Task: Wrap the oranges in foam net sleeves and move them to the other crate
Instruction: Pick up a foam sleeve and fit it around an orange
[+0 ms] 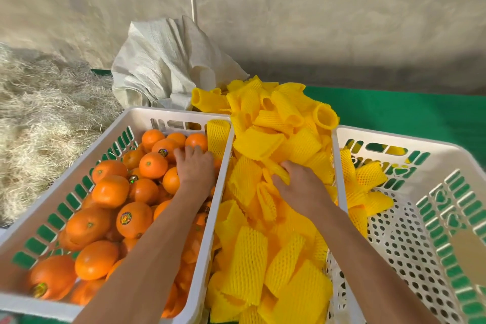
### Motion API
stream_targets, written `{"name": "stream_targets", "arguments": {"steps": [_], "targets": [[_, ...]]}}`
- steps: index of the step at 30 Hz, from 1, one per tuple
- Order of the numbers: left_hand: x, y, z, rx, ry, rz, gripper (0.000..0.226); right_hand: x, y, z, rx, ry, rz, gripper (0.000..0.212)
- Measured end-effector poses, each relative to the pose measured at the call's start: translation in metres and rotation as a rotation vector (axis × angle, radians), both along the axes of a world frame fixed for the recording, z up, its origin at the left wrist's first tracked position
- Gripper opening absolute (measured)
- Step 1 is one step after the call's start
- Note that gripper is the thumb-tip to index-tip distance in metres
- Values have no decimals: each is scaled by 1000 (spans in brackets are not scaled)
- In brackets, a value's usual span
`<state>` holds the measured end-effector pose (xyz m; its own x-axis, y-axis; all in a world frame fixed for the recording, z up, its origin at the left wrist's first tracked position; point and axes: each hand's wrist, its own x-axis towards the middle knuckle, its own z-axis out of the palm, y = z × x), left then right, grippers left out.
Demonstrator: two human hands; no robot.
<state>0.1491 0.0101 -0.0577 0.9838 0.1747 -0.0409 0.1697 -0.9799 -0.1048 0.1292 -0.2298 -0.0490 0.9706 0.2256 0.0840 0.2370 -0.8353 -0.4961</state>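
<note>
My left hand (194,166) rests fingers-down on oranges (153,165), grip unclear. My right hand (299,187) pinches foam sleeve (279,173), long axis seemingly slanting left-away.

I see a green desk (394,108) carrying two white crates (168,116) (394,139), yellow foam sleeves (276,123) heaped between them.

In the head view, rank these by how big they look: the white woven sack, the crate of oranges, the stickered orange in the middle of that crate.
1. Crate of oranges, though nearness to the camera inflates it.
2. White woven sack.
3. Stickered orange.
</note>
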Motion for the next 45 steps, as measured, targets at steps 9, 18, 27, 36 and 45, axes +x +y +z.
{"name": "stream_targets", "arguments": {"steps": [9,18,27,36,45], "targets": [[-4,-9,2,-68,154,163,53,1,-3,0,13,-28,-19,39],[-6,-6,8,-174,305,226,57,-1,4,4,62,-46,-23,35],[-8,19,24,-471,-109,174,12,-1,3,3,192,-87,-43,29],[-12,-25,66,-1443,-609,-89,31,0,10,11,544,-215,-169,46],[-18,-69,55,-2151,-196,14,57,-6,5,32,1103,-12,-1,48]]}}
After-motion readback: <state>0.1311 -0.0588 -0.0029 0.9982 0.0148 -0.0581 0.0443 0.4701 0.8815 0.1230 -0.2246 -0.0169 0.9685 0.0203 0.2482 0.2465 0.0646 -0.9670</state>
